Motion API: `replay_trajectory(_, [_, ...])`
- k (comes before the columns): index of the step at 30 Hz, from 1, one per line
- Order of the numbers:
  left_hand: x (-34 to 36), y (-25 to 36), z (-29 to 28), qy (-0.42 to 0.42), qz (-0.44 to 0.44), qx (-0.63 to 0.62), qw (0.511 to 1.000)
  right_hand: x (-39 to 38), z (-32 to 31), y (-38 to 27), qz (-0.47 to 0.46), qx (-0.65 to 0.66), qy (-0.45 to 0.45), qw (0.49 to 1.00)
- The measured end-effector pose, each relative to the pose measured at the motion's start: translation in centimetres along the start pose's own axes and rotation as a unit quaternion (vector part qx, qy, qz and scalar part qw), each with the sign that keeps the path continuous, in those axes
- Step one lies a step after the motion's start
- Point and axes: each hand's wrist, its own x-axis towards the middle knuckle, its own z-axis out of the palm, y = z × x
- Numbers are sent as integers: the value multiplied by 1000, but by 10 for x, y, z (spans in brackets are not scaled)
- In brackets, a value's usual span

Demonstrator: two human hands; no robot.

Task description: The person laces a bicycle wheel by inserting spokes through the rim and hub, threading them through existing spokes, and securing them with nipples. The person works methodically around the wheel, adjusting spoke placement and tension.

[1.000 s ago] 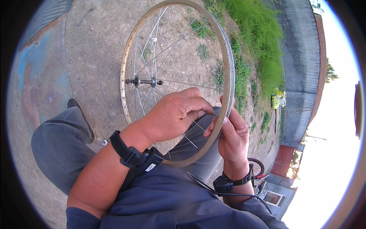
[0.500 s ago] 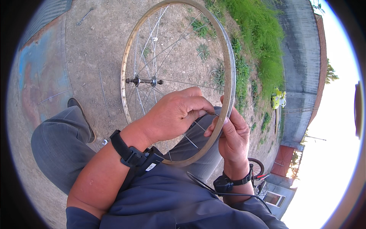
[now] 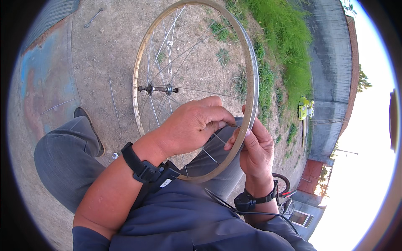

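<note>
A bare bicycle wheel without a tyre stands upright before me; its worn rim [image 3: 252, 67] leans against my lap. Its hub [image 3: 159, 89] sits left of centre, with thin spokes running out to the rim. My left hand [image 3: 188, 125] reaches through the wheel, thumb and fingers pinched on the end of a spoke [image 3: 238, 126] by the rim's inner side. From the outer side, my right hand [image 3: 257, 148] is closed around the rim at the same spot, thumb on its edge. The spoke's tip at the rim is partly hidden by my fingers.
Loose spokes lie on the dirt [image 3: 114, 101] and on a rusty blue metal sheet [image 3: 46, 79] at left. A wrench [image 3: 92, 19] lies at far left, and a shiny tool end [image 3: 114, 156] shows by my knee. Grass [image 3: 289, 54], a wall and a bicycle [image 3: 281, 183] are at right.
The fingertips of my left hand have shifted very slightly at the spoke's end. The wheel and my right hand keep nearly the same place.
</note>
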Motion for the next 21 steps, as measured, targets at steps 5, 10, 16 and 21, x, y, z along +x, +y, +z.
replay_trajectory(5, [1,0,0,4,4,2,1000,0,1,0,-3,6,-1,1000])
replay_trajectory(10, [0,0,0,3,1,-1,1000,0,1,0,-1,5,0,1000])
replay_trajectory(16, [2,0,0,3,3,-4,1000,0,-1,1,3,9,2,1000])
replay_trajectory(21, [1,0,-1,-2,0,0,1000,0,0,1,6,8,10,1000])
